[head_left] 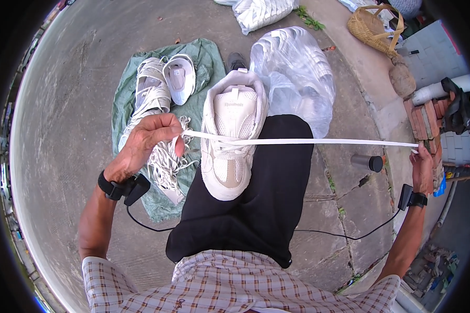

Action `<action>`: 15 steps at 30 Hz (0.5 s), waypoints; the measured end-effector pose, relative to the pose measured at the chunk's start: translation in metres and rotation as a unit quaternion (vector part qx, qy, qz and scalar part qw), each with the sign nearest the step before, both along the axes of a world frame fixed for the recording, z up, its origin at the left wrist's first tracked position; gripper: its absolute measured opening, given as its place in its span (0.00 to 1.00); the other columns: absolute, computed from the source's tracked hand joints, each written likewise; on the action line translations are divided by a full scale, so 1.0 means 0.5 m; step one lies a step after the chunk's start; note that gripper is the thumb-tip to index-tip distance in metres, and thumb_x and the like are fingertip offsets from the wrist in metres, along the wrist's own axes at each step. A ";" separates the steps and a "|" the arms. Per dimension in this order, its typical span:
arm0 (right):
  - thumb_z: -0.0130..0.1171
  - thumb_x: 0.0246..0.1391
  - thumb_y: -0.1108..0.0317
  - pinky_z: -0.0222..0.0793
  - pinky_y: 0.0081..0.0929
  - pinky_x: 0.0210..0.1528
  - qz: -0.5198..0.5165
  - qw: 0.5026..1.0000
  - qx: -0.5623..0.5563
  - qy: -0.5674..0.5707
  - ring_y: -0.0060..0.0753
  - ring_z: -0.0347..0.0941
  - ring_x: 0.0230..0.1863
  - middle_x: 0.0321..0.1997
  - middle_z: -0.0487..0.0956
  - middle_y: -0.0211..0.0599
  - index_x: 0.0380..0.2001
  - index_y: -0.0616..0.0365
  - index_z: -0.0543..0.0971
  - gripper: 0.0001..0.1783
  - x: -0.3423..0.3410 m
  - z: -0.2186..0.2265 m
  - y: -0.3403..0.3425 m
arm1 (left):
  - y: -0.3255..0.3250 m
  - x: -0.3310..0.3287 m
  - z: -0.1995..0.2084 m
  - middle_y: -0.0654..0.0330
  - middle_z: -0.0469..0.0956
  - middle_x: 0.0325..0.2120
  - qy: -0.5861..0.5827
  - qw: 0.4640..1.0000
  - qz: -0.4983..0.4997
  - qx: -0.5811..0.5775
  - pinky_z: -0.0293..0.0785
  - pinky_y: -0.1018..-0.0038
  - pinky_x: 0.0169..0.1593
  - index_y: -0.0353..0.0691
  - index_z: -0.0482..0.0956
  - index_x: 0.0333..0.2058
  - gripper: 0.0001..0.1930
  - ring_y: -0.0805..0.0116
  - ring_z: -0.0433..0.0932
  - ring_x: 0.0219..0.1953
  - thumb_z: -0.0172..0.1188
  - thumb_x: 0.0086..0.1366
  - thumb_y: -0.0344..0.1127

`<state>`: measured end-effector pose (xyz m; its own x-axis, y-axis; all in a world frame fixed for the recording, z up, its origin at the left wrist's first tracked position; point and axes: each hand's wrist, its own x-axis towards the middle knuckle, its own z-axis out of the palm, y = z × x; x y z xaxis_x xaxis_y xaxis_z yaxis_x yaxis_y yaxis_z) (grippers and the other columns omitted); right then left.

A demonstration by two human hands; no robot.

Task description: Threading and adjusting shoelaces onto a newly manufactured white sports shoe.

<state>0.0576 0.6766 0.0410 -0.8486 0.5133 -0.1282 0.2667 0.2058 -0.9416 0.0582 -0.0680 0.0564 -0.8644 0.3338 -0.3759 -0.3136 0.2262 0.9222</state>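
Note:
A white and cream sneaker rests on my lap, toe toward me, its tongue and mesh showing. A flat white shoelace runs across it, stretched nearly straight out to both sides. My left hand pinches its short end just left of the shoe. Far out to the right, my right hand grips the long end between closed fingers. The lace crosses the lower part of the shoe's lacing area; how it threads through the eyelets is hard to make out.
Left of my knees, a green sheet bears more sneakers and a heap of loose laces. A clear plastic bag of pale things stands beyond my knee. Rightward are a dark flask, bricks and a wicker basket.

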 end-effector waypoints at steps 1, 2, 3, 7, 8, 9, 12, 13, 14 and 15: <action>0.61 0.66 0.57 0.64 0.26 0.44 -0.006 0.995 -0.096 0.025 0.20 0.71 0.34 0.29 0.76 0.23 0.33 0.52 0.79 0.12 0.001 -0.005 0.000 | -0.001 -0.003 0.004 0.67 0.77 0.22 0.001 1.000 0.001 -0.001 0.66 0.79 0.43 0.42 0.78 0.33 0.14 0.78 0.73 0.29 0.63 0.68 0.46; 0.61 0.66 0.57 0.67 0.28 0.46 -0.013 0.980 -0.190 0.050 0.21 0.73 0.36 0.30 0.77 0.24 0.35 0.51 0.79 0.11 0.001 -0.011 0.001 | -0.001 -0.006 0.009 0.68 0.77 0.23 -0.010 1.000 0.012 0.024 0.66 0.80 0.43 0.41 0.79 0.33 0.11 0.79 0.73 0.29 0.62 0.69 0.42; 0.61 0.66 0.57 0.67 0.28 0.46 -0.012 0.980 -0.190 0.052 0.21 0.73 0.36 0.30 0.77 0.24 0.35 0.51 0.79 0.11 0.002 -0.016 0.010 | -0.001 -0.011 0.012 0.68 0.76 0.23 -0.019 0.998 0.022 0.051 0.67 0.80 0.42 0.41 0.80 0.34 0.08 0.80 0.72 0.29 0.62 0.70 0.38; 0.62 0.66 0.59 0.68 0.37 0.53 -0.057 0.938 -0.326 0.106 0.25 0.74 0.39 0.33 0.78 0.26 0.38 0.52 0.79 0.09 -0.015 -0.035 0.043 | -0.066 -0.032 -0.049 0.68 0.77 0.23 0.113 0.990 0.060 -0.061 0.66 0.81 0.40 0.41 0.80 0.44 0.11 0.80 0.72 0.28 0.64 0.68 0.38; 0.62 0.66 0.60 0.68 0.40 0.55 -0.099 0.920 -0.359 0.125 0.26 0.74 0.39 0.33 0.78 0.27 0.38 0.53 0.79 0.09 -0.021 -0.038 0.051 | -0.092 -0.031 -0.071 0.66 0.79 0.28 0.132 0.980 0.031 -0.147 0.69 0.76 0.44 0.39 0.80 0.48 0.14 0.75 0.75 0.33 0.63 0.69 0.40; 0.62 0.66 0.60 0.68 0.40 0.55 -0.099 0.920 -0.359 0.126 0.26 0.74 0.39 0.33 0.78 0.27 0.38 0.53 0.79 0.09 -0.025 -0.040 0.062 | -0.089 -0.025 -0.088 0.66 0.79 0.28 0.133 0.980 0.032 -0.147 0.69 0.76 0.44 0.39 0.80 0.48 0.14 0.75 0.75 0.33 0.63 0.69 0.40; 0.63 0.65 0.62 0.68 0.44 0.57 -0.142 0.901 -0.380 0.155 0.30 0.74 0.40 0.35 0.79 0.29 0.39 0.55 0.80 0.09 -0.029 -0.037 0.092 | -0.038 0.017 -0.113 0.57 0.81 0.40 0.263 0.889 0.106 -0.359 0.72 0.64 0.53 0.33 0.80 0.46 0.20 0.62 0.77 0.44 0.57 0.71 0.48; 0.62 0.65 0.63 0.69 0.42 0.56 -0.148 0.896 -0.383 0.171 0.31 0.75 0.40 0.35 0.79 0.30 0.39 0.56 0.79 0.08 -0.035 -0.038 0.092 | -0.040 0.023 -0.134 0.56 0.82 0.41 0.088 0.956 0.115 -0.256 0.73 0.63 0.51 0.34 0.79 0.48 0.23 0.62 0.78 0.44 0.55 0.73 0.51; 0.62 0.65 0.64 0.70 0.41 0.55 -0.155 0.890 -0.386 0.186 0.32 0.76 0.40 0.36 0.80 0.32 0.40 0.57 0.79 0.08 -0.043 -0.039 0.092 | -0.039 0.035 -0.146 0.57 0.82 0.41 -0.057 0.979 0.111 -0.162 0.73 0.64 0.51 0.34 0.79 0.49 0.24 0.64 0.78 0.43 0.55 0.73 0.53; 0.62 0.65 0.64 0.70 0.41 0.55 -0.155 0.890 -0.387 0.185 0.32 0.76 0.40 0.36 0.80 0.32 0.40 0.57 0.79 0.08 -0.052 -0.037 0.089 | -0.018 0.040 -0.147 0.58 0.82 0.41 -0.201 0.972 0.103 -0.062 0.74 0.65 0.50 0.34 0.79 0.50 0.25 0.66 0.79 0.43 0.55 0.74 0.54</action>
<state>0.0314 0.7210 0.0223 -0.7397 0.6089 -0.2866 -0.1595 -0.5723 -0.8044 0.0782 -0.0772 -0.0171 -0.6828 0.1002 -0.7237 -0.6938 0.2216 0.6852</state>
